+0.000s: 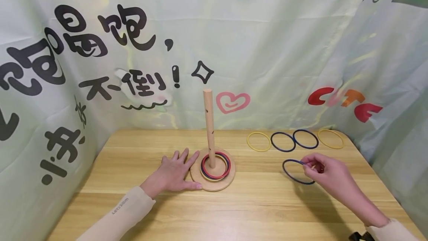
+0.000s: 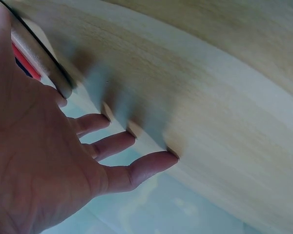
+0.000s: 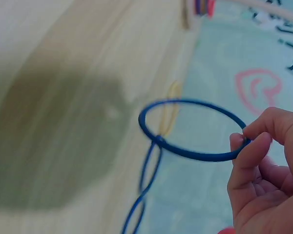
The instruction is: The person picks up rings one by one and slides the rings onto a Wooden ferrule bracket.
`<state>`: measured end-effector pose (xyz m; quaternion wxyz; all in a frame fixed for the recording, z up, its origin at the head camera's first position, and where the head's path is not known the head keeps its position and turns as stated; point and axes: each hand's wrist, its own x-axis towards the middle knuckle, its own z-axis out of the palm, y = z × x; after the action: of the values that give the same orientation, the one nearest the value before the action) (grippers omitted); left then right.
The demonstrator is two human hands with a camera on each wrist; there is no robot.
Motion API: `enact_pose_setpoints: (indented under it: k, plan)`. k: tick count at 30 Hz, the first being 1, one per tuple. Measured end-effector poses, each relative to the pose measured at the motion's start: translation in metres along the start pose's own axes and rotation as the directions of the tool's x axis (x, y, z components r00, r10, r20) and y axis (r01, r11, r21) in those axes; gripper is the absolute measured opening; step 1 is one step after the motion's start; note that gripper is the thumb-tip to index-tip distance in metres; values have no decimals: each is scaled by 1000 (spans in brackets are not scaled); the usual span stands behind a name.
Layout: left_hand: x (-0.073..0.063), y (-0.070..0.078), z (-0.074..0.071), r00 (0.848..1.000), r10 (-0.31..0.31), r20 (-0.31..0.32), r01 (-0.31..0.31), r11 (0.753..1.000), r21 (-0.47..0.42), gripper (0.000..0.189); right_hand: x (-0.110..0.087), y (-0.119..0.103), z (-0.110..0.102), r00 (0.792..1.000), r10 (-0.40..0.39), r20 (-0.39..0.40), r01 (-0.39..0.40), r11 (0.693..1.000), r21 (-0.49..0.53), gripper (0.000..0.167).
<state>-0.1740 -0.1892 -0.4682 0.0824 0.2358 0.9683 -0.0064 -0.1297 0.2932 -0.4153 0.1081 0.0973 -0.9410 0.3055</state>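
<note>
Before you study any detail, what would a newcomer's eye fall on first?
Probably the tall wooden peg, upright near the middle of the wood-grain table, with red, blue and yellow rings around its foot on a round wooden base. Next, the right hand, pinching a thin blue ring at the right. Behind, bold black lettering spreads across the left of the pale green cloth.

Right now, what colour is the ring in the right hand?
Blue; the ring shows best in the right-wrist view.
</note>
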Motion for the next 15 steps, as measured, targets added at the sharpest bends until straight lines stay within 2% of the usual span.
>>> enact_pose_setpoints:
  k: [7, 15]
  plan:
    - [0, 0, 0, 1000, 4, -12, -4, 1000, 7, 120, 10, -56, 2, 990, -129, -53, 132, 988, 74, 13]
    - [0, -1, 1, 1000, 3, -20, -3, 1000, 1, 120, 24, -117, -2, 954, -257, -154, 280, 947, 157, 17]
